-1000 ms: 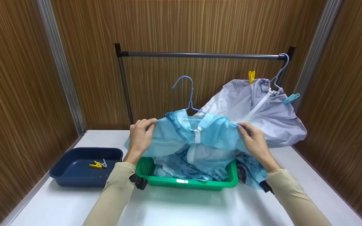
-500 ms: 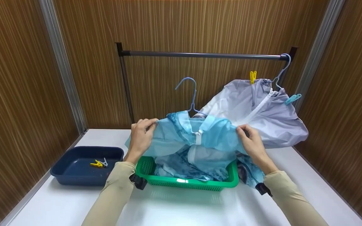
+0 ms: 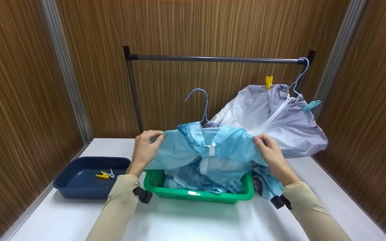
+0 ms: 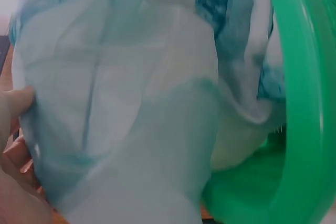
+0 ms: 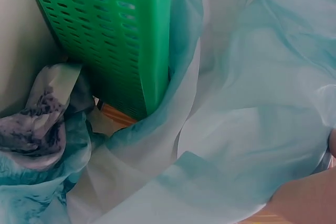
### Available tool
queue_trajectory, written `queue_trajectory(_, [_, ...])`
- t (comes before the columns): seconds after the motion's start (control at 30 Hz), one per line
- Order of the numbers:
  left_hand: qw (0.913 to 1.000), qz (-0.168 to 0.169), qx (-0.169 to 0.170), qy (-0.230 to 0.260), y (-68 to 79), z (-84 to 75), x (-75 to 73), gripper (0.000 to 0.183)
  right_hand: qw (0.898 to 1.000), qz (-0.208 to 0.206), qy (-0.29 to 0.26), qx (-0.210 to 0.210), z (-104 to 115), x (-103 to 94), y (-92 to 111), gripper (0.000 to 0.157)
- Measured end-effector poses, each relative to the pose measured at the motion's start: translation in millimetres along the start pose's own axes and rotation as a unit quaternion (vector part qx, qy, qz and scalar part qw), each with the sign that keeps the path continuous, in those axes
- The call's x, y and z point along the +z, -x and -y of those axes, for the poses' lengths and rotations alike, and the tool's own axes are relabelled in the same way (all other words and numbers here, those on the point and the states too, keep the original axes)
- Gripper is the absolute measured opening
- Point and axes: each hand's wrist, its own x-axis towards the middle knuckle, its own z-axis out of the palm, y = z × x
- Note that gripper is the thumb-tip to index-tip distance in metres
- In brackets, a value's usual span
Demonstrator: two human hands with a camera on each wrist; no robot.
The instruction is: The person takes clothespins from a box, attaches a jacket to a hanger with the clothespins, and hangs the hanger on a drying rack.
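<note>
A sheer light-blue zip jacket [image 3: 233,144] spreads between both hands, its white zip half down the middle. My left hand [image 3: 146,147] pinches its left shoulder between thumb and fingers; my right hand [image 3: 270,150] pinches the right shoulder. A lilac hanger [image 3: 206,103] sits inside the jacket, its hook standing up out of the collar. The jacket's lower part rests in a green basket [image 3: 198,195], and some blue patterned cloth [image 3: 266,182] hangs over the basket's right side. In the left wrist view the thin fabric [image 4: 121,77] runs from the thumb toward the basket.
Behind stands a dark clothes rail [image 3: 216,59]. At its right end a pale lilac jacket [image 3: 273,124] hangs on a hanger with a yellow clothespin [image 3: 268,82] and a blue clothespin [image 3: 311,105]. A navy tray [image 3: 92,194] at left holds yellow and grey clothespins [image 3: 105,174].
The hanger's hook and the jacket's collar have sunk a little. My left hand has shifted slightly left and down, still pinching the shoulder. My right hand has hardly moved.
</note>
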Motion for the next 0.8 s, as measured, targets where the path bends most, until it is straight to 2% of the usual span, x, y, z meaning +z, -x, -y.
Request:
queue_trajectory(0.17, [0.9996,0.000,-0.029,-0.004,1.7,7.8,-12.0,0.018,1.000,0.001,-0.017,0.007,-2,-3.3,1,0.020])
queue_trajectory(0.33, [0.9986,0.019,-0.049,0.000,3.8,10.6,-22.7,0.023,0.999,-0.017,-0.026,0.011,-4,-5.9,1,0.017])
queue_trajectory(0.53, [0.9958,0.044,-0.076,-0.029,7.9,15.8,-35.8,0.027,0.999,-0.035,-0.035,0.005,-4,-5.9,2,0.014])
queue_trajectory(0.8, [0.9903,0.068,-0.105,-0.060,13.0,31.0,-58.7,0.030,0.997,-0.064,-0.046,-0.004,-7,-3.8,1,0.014])
